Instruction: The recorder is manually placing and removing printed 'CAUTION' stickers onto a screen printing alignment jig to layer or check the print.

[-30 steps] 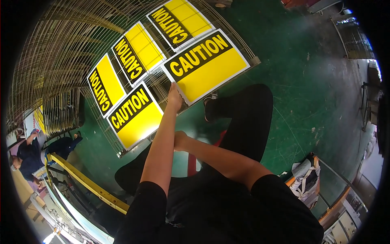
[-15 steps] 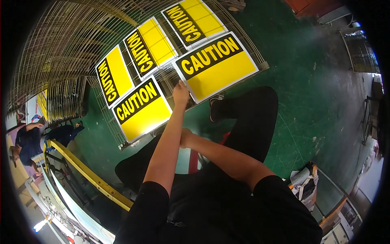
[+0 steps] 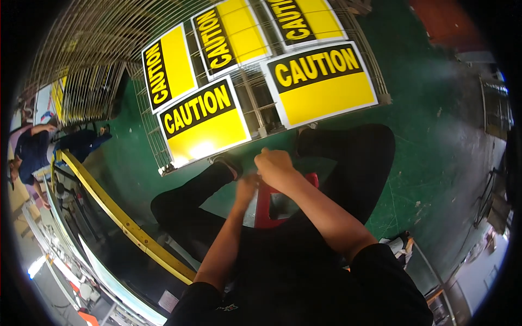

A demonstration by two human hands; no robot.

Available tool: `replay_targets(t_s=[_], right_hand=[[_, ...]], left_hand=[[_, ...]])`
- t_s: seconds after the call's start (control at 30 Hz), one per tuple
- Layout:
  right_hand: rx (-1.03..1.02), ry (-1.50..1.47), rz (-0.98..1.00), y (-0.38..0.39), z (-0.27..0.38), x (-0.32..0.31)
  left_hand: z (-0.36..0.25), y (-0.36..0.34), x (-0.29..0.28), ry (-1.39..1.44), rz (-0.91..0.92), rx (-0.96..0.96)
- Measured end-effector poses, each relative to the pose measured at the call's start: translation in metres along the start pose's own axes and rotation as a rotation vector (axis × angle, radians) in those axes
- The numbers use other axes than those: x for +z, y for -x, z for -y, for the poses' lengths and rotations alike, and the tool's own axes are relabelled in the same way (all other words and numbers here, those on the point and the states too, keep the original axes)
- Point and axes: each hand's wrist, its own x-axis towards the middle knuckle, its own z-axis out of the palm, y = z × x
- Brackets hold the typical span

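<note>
My right hand [image 3: 274, 167] is over my lap, just short of the rack's front edge, its fingers curled closed. What they hold, if anything, is hidden. Slightly lower, beside it, my left hand [image 3: 247, 190] is smeared by motion, so its fingers cannot be read. On the wire rack [image 3: 259, 111] lie several yellow and black sign sheets with white borders. The right front sheet [image 3: 321, 98] and the left front sheet [image 3: 209, 130] are nearest my hands, which touch neither. Behind them lie a left back sheet [image 3: 176, 70], a middle back sheet [image 3: 239, 35] and a right back sheet [image 3: 321, 24].
More wire racks [image 3: 81, 60] are stacked up at the far left. A yellow beam [image 3: 122, 220] runs along my left side. Something red [image 3: 266, 209] shows between my legs on the green floor [image 3: 418, 152]. Another person [image 3: 35, 146] is at the far left edge.
My left hand has drawn back from the right front sheet toward my lap. My right hand has moved forward and right. That sheet now lies straighter on the rack; the view has shifted.
</note>
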Motion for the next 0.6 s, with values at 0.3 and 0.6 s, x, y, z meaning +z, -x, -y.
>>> replay_targets(t_s=[0.3, 0.6], right_hand=[[0.046, -0.208, 0.093, -0.007, 0.023, -0.011], [-0.32, -0.121, 0.116, 0.006, 0.125, 0.01]], left_hand=[[0.091, 0.088, 0.131, -0.22, 0.78, -0.024], [0.132, 0.071, 0.085, -0.363, 0.099, 0.153]])
